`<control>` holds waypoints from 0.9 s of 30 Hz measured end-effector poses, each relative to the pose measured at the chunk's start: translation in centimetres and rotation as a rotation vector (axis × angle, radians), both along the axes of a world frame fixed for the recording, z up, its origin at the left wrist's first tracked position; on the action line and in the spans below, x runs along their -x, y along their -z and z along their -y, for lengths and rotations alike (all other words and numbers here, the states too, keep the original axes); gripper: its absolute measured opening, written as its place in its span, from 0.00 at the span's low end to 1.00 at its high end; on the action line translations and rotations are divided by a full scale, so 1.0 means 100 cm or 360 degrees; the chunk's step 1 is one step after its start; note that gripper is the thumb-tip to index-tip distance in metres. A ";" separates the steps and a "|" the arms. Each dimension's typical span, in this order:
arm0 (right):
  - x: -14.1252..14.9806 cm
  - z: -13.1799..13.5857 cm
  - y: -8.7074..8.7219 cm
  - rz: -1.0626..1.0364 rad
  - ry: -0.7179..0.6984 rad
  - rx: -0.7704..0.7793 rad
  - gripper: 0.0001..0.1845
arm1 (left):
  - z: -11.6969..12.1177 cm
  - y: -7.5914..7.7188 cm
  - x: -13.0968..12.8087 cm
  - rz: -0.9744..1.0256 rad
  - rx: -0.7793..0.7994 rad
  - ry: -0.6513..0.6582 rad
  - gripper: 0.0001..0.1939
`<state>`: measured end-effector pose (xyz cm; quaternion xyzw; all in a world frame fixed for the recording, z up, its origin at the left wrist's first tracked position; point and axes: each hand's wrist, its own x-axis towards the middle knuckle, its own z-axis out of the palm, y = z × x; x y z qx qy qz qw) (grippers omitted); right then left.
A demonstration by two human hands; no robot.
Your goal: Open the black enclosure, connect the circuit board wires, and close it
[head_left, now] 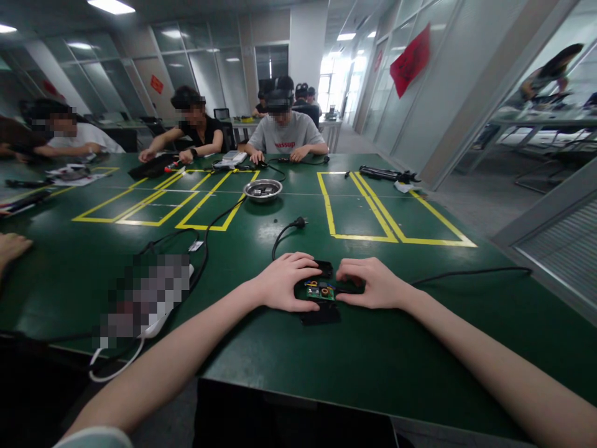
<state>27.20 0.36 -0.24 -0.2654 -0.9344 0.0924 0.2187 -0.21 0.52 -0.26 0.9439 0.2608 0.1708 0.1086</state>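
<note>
Green circuit board [330,295] on worktop [261,354] looks light, brittle; I'd take edges. My left grip [285,283] curls round board's left side, fingertips apart; right grip [379,283] at its right, can't tell if clamped on black cable [351,289].

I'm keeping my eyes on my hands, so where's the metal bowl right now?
In the head view, the metal bowl is left of centre on the green table, farther off than the black plug, at the right edge of a yellow tape outline.
</note>
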 end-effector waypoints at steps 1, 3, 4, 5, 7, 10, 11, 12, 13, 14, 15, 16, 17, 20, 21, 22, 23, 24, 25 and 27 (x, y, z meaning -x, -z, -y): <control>-0.002 -0.001 -0.001 0.0030 -0.0001 0.0019 0.17 | 0.000 0.000 0.001 0.0003 0.0015 0.0006 0.36; -0.003 -0.002 0.000 0.0049 0.0016 0.0024 0.19 | 0.000 -0.001 0.002 0.0007 0.0042 0.0017 0.37; -0.003 -0.002 0.001 0.0044 0.0029 0.0018 0.20 | 0.000 -0.002 0.002 0.0010 0.0050 0.0019 0.38; -0.002 -0.003 0.002 0.0038 0.0043 0.0011 0.22 | 0.000 -0.002 0.002 0.0014 0.0054 0.0021 0.39; -0.001 -0.004 0.005 0.0032 0.0077 0.0012 0.23 | -0.002 -0.002 0.002 0.0030 0.0042 0.0025 0.40; 0.000 -0.005 0.006 0.0050 0.0129 0.0045 0.23 | -0.006 -0.001 0.003 0.0066 -0.0004 0.0033 0.41; 0.000 -0.005 0.006 0.0055 0.0153 0.0057 0.22 | -0.008 -0.001 0.003 0.0082 -0.0017 0.0028 0.41; -0.001 -0.005 0.005 0.0056 0.0182 0.0072 0.22 | -0.010 -0.001 0.004 0.0096 -0.0025 0.0021 0.40; -0.001 -0.005 0.004 0.0055 0.0214 0.0091 0.21 | -0.011 -0.001 0.005 0.0106 -0.0026 0.0016 0.40; -0.001 -0.004 0.004 0.0055 0.0244 0.0113 0.21 | -0.012 0.000 0.005 0.0118 -0.0027 0.0012 0.40; -0.001 -0.004 0.003 0.0062 0.0264 0.0135 0.20 | -0.013 0.000 0.006 0.0126 -0.0028 0.0008 0.41; -0.001 -0.004 0.003 0.0076 0.0269 0.0156 0.19 | -0.013 0.000 0.006 0.0131 -0.0030 0.0004 0.41; 0.000 -0.004 0.004 0.0097 0.0261 0.0171 0.19 | -0.013 0.001 0.006 0.0134 -0.0035 0.0000 0.41; 0.002 -0.004 0.007 0.0154 0.0219 0.0149 0.18 | -0.011 0.002 0.006 0.0144 -0.0051 -0.0023 0.38; 0.003 -0.004 0.008 0.0159 0.0225 0.0122 0.18 | -0.011 0.003 0.005 0.0149 -0.0056 -0.0033 0.35; 0.004 -0.004 0.009 0.0161 0.0241 0.0090 0.18 | -0.011 0.003 0.005 0.0155 -0.0063 -0.0045 0.32; 0.005 -0.004 0.010 0.0169 0.0262 0.0058 0.17 | -0.011 0.004 0.004 0.0158 -0.0069 -0.0060 0.29; 0.007 -0.004 0.011 0.0183 0.0281 0.0028 0.17 | -0.011 0.005 0.004 0.0163 -0.0073 -0.0080 0.26; 0.007 -0.004 0.011 0.0206 0.0299 0.0003 0.16 | -0.012 0.005 0.003 0.0167 -0.0075 -0.0100 0.24; 0.009 -0.004 0.010 0.0278 0.0320 -0.0030 0.15 | -0.013 0.007 0.002 0.0182 -0.0070 -0.0136 0.22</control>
